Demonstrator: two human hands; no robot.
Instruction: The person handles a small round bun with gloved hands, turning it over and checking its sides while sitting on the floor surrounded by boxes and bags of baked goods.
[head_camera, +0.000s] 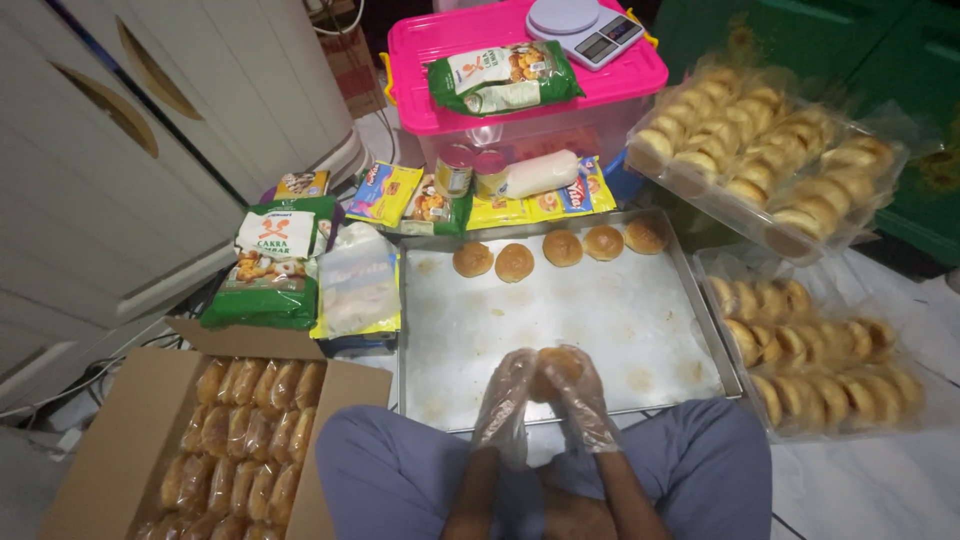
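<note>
**Gloved hands cup a bun over the tray**

At six o'clock, the left hand (503, 393) and right hand (583, 398), in clear gloves, close together around one bun (556, 366) above the metal tray (600, 310). Five buns (560, 248) line its twelve o'clock edge. A pink-lidded box (520, 85) stands beyond.
</note>
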